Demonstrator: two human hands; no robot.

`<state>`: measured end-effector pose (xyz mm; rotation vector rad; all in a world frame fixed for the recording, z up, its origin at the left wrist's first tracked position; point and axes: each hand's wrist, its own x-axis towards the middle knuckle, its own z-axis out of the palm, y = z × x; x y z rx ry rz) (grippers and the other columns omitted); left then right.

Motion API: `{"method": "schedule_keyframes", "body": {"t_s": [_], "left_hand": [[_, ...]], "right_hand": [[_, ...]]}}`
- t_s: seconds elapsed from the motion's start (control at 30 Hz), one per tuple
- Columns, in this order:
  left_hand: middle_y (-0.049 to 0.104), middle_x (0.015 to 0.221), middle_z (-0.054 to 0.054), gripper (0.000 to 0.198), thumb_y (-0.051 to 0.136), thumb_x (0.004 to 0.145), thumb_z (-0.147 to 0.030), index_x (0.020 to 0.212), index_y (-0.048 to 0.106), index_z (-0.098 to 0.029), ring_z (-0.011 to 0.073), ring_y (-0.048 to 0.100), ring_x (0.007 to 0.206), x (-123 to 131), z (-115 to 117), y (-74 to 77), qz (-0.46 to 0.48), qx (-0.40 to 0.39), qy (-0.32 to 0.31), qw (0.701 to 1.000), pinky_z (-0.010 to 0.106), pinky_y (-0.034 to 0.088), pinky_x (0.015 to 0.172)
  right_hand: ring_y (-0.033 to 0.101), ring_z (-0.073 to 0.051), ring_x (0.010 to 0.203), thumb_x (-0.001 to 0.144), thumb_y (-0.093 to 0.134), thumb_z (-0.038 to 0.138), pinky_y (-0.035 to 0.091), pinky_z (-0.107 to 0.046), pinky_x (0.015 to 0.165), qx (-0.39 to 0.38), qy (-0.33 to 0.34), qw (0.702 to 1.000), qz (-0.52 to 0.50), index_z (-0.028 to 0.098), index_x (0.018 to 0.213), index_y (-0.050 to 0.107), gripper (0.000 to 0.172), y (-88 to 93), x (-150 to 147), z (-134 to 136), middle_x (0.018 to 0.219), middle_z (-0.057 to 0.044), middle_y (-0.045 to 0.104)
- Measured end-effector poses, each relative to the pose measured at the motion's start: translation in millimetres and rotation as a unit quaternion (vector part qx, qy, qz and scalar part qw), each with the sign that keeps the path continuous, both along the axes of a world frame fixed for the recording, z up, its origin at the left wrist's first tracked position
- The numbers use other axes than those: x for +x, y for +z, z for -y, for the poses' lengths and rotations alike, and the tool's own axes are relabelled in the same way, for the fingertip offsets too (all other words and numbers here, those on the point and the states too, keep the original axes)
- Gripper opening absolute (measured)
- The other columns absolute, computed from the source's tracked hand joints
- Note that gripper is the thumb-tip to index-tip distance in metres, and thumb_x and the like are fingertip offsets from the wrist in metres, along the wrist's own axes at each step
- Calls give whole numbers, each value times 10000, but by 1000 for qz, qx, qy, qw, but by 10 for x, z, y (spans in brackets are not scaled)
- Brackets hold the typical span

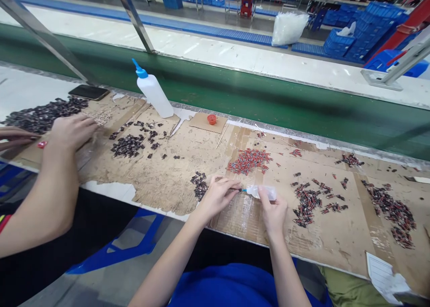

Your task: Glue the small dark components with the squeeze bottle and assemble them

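My right hand (273, 210) grips a small translucent squeeze bottle (258, 192), tipped on its side with its blue nozzle pointing left. The nozzle meets the fingertips of my left hand (220, 192), which are pinched together around a small dark part, mostly hidden. Just left of that hand is a small pile of black parts (199, 184) on the cardboard. Beyond both hands sits a heap of small red-and-black pieces (249, 161). To the right of my right hand are loose black-and-red assembled pieces (307, 204).
A co-worker's hand (72, 130) is at the left, near a large black pile (47, 113). A tall white bottle (155, 96) with a blue nozzle stands at the table's back. Near it lie a red cap (211, 119) and a phone (89, 92). More pieces (393, 210) lie far right.
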<state>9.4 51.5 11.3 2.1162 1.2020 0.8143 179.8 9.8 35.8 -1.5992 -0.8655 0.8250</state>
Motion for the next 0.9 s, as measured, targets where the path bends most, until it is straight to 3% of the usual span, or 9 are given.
{"method": "schedule_keyframes", "body": {"t_s": [0.43, 0.7, 0.9], "left_hand": [[784, 933, 26, 197, 611, 873, -215, 1067, 636, -234, 195, 707, 919, -26, 7, 41, -25, -11, -4, 1000, 444, 328, 1004], [777, 975, 34, 162, 595, 884, -214, 1030, 658, -242, 191, 707, 906, -12, 29, 26, -50, 26, -2, 998, 448, 303, 1023], [776, 968, 28, 121, 587, 888, -184, 964, 664, -238, 183, 706, 870, 13, 44, 21, -62, 47, 6, 997, 454, 271, 1040]], "right_hand": [[538, -155, 558, 669, 693, 496, 468, -262, 540, 21, -27, 999, -5, 130, 603, 659, 373, -49, 16, 11, 588, -38, 631], [511, -143, 531, 676, 687, 499, 440, -252, 515, 15, 2, 1000, 6, 140, 568, 629, 380, -58, 5, 3, 545, -18, 593], [509, -149, 523, 665, 676, 514, 428, -258, 509, 9, -24, 1000, 18, 148, 569, 614, 383, -55, 19, 3, 530, -9, 584]]}}
